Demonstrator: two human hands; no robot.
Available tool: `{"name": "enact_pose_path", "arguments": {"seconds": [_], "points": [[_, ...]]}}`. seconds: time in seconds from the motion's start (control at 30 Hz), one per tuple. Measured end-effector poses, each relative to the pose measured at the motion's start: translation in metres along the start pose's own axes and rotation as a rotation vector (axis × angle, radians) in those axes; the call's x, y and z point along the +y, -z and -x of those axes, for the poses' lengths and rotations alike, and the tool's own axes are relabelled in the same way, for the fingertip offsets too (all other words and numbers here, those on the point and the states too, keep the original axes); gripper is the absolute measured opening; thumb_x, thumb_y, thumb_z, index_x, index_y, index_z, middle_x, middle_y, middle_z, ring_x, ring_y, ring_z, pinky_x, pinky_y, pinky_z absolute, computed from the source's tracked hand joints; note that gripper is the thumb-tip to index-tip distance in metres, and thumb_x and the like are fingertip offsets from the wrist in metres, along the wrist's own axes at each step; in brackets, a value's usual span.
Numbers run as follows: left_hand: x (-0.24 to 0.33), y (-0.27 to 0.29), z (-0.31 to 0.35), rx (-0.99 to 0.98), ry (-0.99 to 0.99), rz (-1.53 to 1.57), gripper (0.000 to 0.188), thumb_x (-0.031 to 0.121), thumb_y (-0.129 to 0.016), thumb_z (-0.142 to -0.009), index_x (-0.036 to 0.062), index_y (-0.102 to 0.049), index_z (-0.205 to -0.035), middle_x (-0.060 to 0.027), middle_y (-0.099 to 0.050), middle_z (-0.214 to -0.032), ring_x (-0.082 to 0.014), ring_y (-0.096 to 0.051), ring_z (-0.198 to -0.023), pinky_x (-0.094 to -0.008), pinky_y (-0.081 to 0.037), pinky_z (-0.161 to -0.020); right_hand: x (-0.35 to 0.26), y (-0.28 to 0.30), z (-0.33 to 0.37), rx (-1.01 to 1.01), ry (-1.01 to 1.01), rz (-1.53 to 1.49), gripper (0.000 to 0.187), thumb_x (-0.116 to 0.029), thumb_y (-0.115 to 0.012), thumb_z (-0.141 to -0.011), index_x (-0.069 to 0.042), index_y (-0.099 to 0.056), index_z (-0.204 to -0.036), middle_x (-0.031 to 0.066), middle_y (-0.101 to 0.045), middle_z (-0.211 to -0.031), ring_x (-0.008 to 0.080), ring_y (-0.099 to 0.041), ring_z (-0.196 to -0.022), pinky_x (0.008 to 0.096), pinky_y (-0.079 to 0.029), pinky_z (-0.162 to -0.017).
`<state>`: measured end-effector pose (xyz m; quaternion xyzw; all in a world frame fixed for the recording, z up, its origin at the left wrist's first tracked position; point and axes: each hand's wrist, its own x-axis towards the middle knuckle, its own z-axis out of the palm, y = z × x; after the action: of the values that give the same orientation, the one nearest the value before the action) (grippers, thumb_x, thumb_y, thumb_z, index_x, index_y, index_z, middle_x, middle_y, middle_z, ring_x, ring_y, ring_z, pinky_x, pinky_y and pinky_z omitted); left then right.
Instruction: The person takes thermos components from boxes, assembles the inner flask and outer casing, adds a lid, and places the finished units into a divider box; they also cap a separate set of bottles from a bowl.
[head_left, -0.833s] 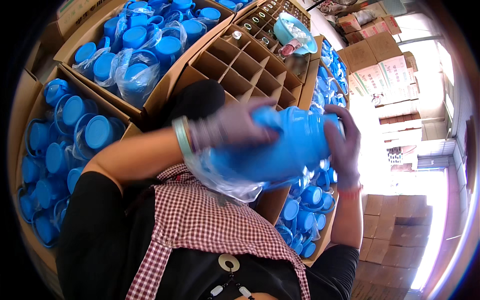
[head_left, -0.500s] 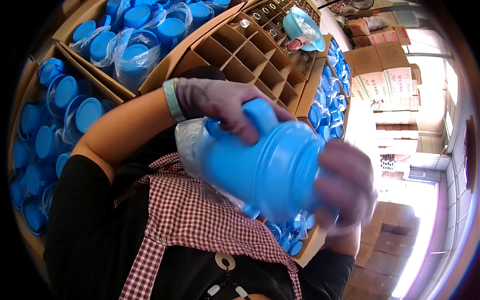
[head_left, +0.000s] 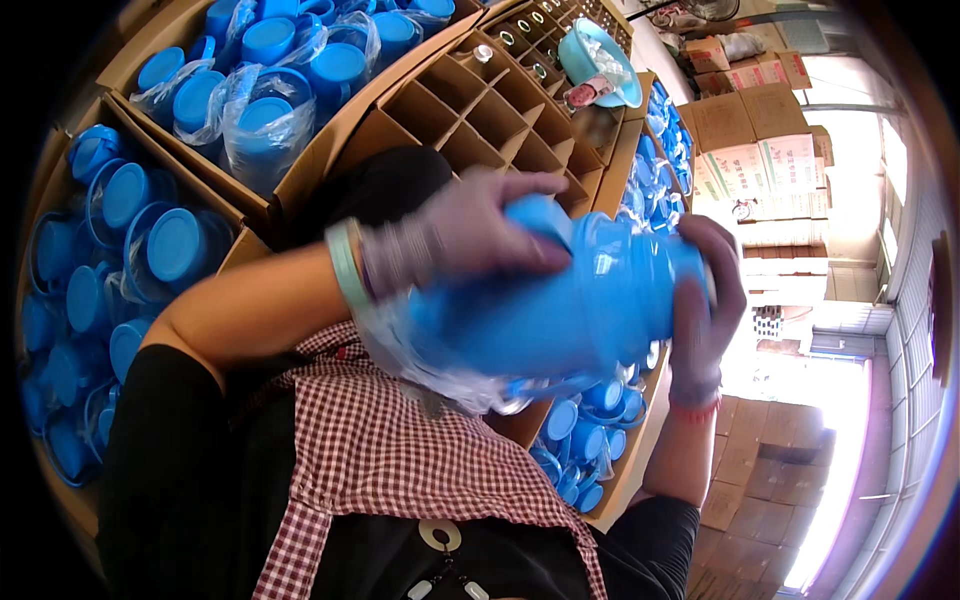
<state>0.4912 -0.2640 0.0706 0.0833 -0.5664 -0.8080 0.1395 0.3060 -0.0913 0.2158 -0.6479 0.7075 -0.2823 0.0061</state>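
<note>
A blue plastic thermos jug (head_left: pixel 545 315) lies tilted sideways in front of my chest, blurred by motion. Clear plastic wrap (head_left: pixel 430 365) hangs about its left end. My left hand (head_left: pixel 475 235), in a purple-grey glove, is closed round the jug at its handle (head_left: pixel 540 218). My right hand (head_left: pixel 710 300), gloved alike, wraps its fingers and thumb round the narrower right end. Whether that end carries a separate cap is hidden by the fingers.
Cartons of blue jugs stand at the left (head_left: pixel 95 290), upper left (head_left: pixel 270 110) and beneath the held jug (head_left: pixel 585 440). Ahead is a carton with cardboard dividers (head_left: pixel 465 115). A light-blue basin (head_left: pixel 600 65) sits beyond it. Stacked boxes (head_left: pixel 760 150) stand at the right.
The jug has turned nearer to level, its right end swinging upward. My right hand has turned with that end and risen, so its wrist now shows. My left hand still grips the handle.
</note>
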Motion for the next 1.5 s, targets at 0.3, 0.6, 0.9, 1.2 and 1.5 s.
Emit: {"name": "enact_pose_path", "arguments": {"seconds": [0.3, 0.6, 0.9, 1.2, 1.5], "points": [[0.022, 0.042, -0.003, -0.581, -0.12, 0.038, 0.106, 0.037, -0.094, -0.073, 0.0059, -0.04, -0.159, -0.015, -0.063, -0.143, -0.0277, -0.062, -0.129, -0.0414, -0.049, -0.111, -0.068, 0.016, -0.015, -0.208, 0.529, 0.226, 0.051, -0.025, -0.079, -0.073, -0.006, -0.071, -0.12, 0.0191, -0.066, -0.125, 0.0405, -0.067, -0.114, 0.0469, -0.056, -0.096], [-0.003, -0.033, 0.007, 0.062, -0.099, -0.199, 0.093, 0.032, -0.089, -0.079, 0.0047, -0.045, -0.156, -0.0169, -0.067, -0.135, -0.0258, -0.066, -0.123, -0.0387, -0.051, -0.107, 0.015, 0.001, -0.002, 0.026, -0.042, -0.061, 0.021, -0.008, -0.061, -0.087, 0.006, -0.071, -0.099, 0.0166, -0.07, -0.104, 0.0244, -0.067, -0.098, 0.0353, -0.052, -0.092], [-0.022, -0.001, -0.003, -0.006, -0.193, -0.028, 0.087, 0.04, -0.094, -0.072, 0.0039, -0.06, -0.143, -0.0108, -0.072, -0.125, -0.0196, -0.069, -0.113, -0.0364, -0.053, -0.104, 0.003, -0.01, 0.013, 0.019, 0.046, -0.06, 0.054, -0.028, -0.074, -0.069, -0.004, -0.068, -0.117, 0.0182, -0.067, -0.117, 0.0323, -0.066, -0.107, 0.0455, -0.052, -0.094], [-0.042, 0.104, 0.014, -0.253, -0.45, -0.968, 0.113, 0.076, -0.083, -0.064, 0.0074, -0.052, -0.148, -0.0232, -0.037, -0.159, -0.0414, -0.029, -0.151, -0.0528, -0.025, -0.124, 0.034, 0.015, 0.058, 0.059, 0.02, -0.159, 0.053, -0.035, -0.075, -0.074, -0.006, -0.068, -0.118, 0.0176, -0.066, -0.12, 0.0327, -0.066, -0.11, 0.0456, -0.051, -0.096], [0.007, -0.027, 0.015, -0.151, -0.515, -0.588, 0.012, 0.009, -0.068, -0.082, 0.0052, -0.061, -0.091, -0.0216, -0.058, -0.139, -0.0335, -0.058, -0.128, -0.0445, -0.046, -0.11, -0.019, 0.019, 0.072, 0.132, 0.176, -0.048, 0.059, -0.026, -0.084, -0.062, -0.009, -0.073, -0.117, 0.0143, -0.072, -0.115, 0.033, -0.072, -0.103, 0.0445, -0.059, -0.087]]}}
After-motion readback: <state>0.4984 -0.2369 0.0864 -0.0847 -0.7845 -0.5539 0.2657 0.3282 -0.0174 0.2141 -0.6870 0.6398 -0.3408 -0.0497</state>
